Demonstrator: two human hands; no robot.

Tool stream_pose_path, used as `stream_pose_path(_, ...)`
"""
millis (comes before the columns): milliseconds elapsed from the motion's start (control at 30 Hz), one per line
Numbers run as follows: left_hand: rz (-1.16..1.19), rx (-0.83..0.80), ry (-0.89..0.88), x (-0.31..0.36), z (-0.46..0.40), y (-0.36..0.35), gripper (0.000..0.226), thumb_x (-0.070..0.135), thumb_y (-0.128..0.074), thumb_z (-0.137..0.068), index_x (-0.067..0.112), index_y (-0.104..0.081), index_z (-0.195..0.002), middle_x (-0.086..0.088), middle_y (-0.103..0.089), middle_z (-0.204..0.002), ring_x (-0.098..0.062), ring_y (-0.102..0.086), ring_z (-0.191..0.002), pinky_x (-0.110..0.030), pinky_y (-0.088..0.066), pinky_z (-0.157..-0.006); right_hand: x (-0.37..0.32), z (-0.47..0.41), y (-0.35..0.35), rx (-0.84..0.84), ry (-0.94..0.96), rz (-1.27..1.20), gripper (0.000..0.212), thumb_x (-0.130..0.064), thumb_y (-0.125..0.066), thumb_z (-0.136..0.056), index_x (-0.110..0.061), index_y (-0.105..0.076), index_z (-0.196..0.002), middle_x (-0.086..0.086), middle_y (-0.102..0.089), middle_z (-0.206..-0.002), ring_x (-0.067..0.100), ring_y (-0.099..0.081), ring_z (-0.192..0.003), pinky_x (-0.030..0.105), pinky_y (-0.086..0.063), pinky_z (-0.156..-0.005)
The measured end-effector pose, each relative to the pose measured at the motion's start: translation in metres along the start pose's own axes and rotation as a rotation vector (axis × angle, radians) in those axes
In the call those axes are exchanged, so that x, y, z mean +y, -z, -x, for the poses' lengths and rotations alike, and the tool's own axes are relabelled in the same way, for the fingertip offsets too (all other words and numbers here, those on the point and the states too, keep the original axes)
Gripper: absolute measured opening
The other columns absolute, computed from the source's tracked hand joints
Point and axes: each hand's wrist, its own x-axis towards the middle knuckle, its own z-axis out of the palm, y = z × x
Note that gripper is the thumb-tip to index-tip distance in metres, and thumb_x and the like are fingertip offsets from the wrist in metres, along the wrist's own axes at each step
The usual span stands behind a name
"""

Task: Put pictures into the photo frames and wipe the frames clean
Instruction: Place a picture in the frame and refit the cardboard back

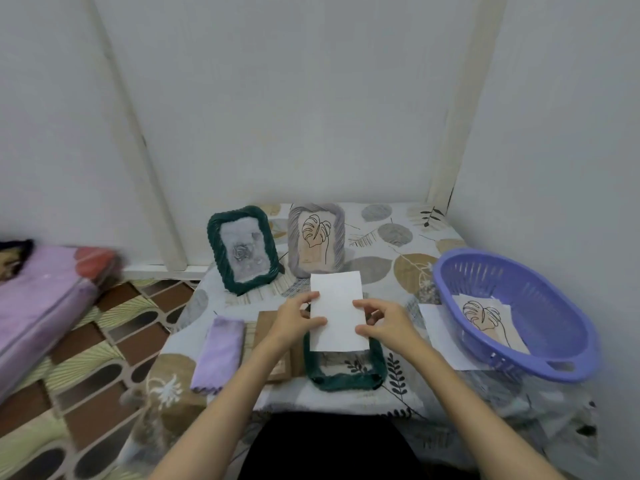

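White paper (337, 315) sits in the middle of the picture, and you hold it with both hands. It shows its blank side. Your left hand (296, 320) pinches its left edge, thumb on top. Your right hand (384, 322) pinches its right edge the same way. The paper hangs over the top part of a dark green frame (346, 374) that lies flat on the table (398, 271), just below the middle. You can see the tablecloth through this frame's open centre.

Just left of that frame lies a brown board (273, 348), partly under your left arm. Further left is a folded purple cloth (218, 355), lying flat near the table's left edge.

Above your hands, two frames stand up on the table. The one on the left is a green frame (242, 249) with a grey rose picture in it. Beside it on the right is a grey frame (317, 239) with a leaf drawing in it.

On the right side of the picture sits a purple basket (512, 313). A leaf picture (491, 323) lies inside it. A white sheet (440, 334) lies on the table, partly under the basket's left rim.

At the far left is a purple cushion (45, 299) on a patterned floor (104, 358).
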Motion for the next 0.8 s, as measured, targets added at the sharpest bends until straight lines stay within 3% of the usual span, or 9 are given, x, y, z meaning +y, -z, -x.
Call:
stream_pose_path(200,-0.278,-0.149,0.02,-0.026,0.003,0.002,0.074,0.017,-0.076,-0.071,0.018,-0.042,-0.137,-0.004,-0.043,-0.143,-0.019,-0.038,-0.132,-0.03,-0.03,-0.111,0.015,0.004,-0.01,-0.094,-0.032,0.104,0.051,-0.007,-0.073,-0.073,-0.016,-0.059,-0.122,0.001,-0.057,-0.094,0.003,-0.044,-0.064,0.009,-0.039,-0.059)
stream_pose_path(367,-0.441,-0.198,-0.002,-0.038,0.007,0.0,0.078,0.03,-0.076,-0.07,0.022,-0.039,-0.138,-0.002,-0.042,-0.143,-0.02,-0.039,-0.131,-0.035,-0.029,-0.111,0.023,0.008,-0.011,-0.138,-0.03,0.164,0.051,-0.008,-0.073,-0.074,-0.016,-0.059,-0.122,-0.02,-0.049,-0.085,-0.007,-0.043,-0.068,0.016,-0.037,-0.074)
stream_pose_path(533,-0.529,-0.22,-0.029,-0.041,0.009,-0.003,0.079,0.034,-0.075,-0.072,0.018,-0.038,-0.139,-0.01,-0.022,-0.153,-0.022,-0.019,-0.143,-0.045,-0.015,-0.117,0.033,0.008,-0.01,-0.153,-0.001,0.244,0.053,-0.012,-0.075,-0.073,-0.013,-0.058,-0.123,-0.004,-0.052,-0.103,0.012,-0.049,-0.092,0.016,-0.034,-0.078)
stream_pose_path(667,-0.523,-0.198,-0.033,-0.039,0.012,-0.003,0.067,0.036,-0.074,-0.073,0.017,-0.048,-0.133,-0.01,-0.024,-0.153,-0.023,-0.023,-0.141,-0.045,-0.017,-0.116,0.038,0.006,-0.012,-0.15,0.023,0.291,0.053,-0.013,-0.075,-0.074,-0.01,-0.057,-0.124,0.002,-0.054,-0.119,0.019,-0.049,-0.114,0.017,-0.034,-0.088)
stream_pose_path(800,-0.548,-0.195,-0.07,-0.044,0.011,-0.001,0.062,0.038,-0.073,-0.073,0.021,-0.052,-0.129,-0.003,-0.031,-0.15,-0.021,-0.026,-0.14,-0.047,-0.018,-0.115,0.04,0.006,-0.01,-0.156,0.027,0.43,0.052,-0.024,-0.072,-0.076,-0.018,-0.056,-0.126,-0.005,-0.05,-0.133,0.02,-0.038,-0.121,0.036,-0.033,-0.103)
